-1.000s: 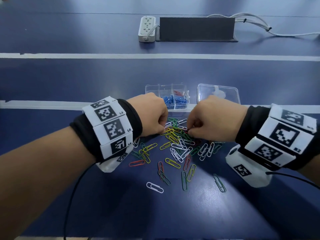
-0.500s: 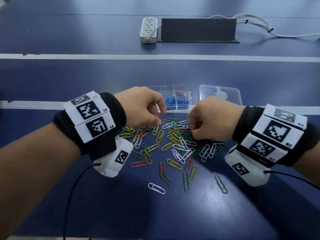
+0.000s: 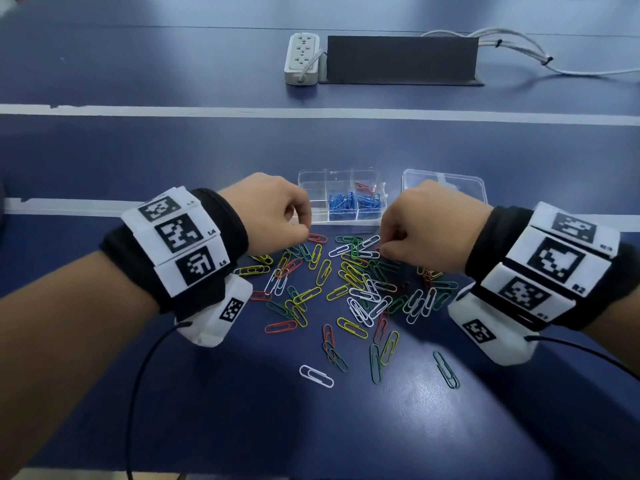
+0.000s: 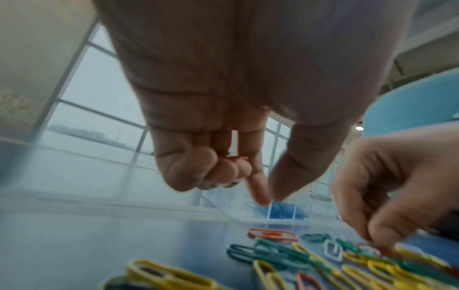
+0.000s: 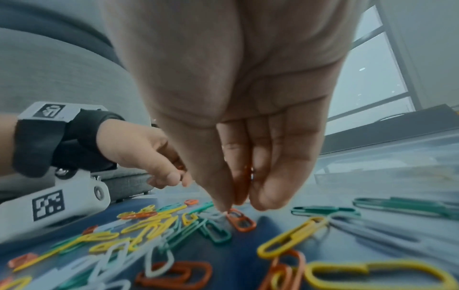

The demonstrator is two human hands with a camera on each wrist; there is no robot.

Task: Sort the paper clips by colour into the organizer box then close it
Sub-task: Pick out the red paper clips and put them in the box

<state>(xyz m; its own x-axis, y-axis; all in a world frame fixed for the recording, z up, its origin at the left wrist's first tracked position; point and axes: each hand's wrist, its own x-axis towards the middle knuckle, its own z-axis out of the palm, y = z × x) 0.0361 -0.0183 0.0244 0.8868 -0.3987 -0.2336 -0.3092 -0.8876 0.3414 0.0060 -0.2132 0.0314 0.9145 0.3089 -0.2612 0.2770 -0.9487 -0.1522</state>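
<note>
Since a second ago your left hand (image 3: 273,209) has lifted off the pile and drawn back left, uncovering more clips. Its curled fingers (image 4: 223,168) tuck a few orange-red wire clips (image 4: 232,156) against the palm, while forefinger and thumb point down with nothing visible between them. Your right hand (image 3: 426,226) hangs over the heap's far right; thumb and forefinger close on an orange clip (image 5: 240,218) lying on the smooth, glossy blue desk (image 3: 346,427), and another orange clip sits inside the curled fingers. Loose paper clips (image 3: 346,292), thin coated loops in yellow, green, white and orange, lie scattered between your wrists. Just beyond them stands the clear plastic organizer box (image 3: 341,197), blue clips heaped in its near compartments, its transparent lid (image 3: 450,183) lying beside it on the right.
</note>
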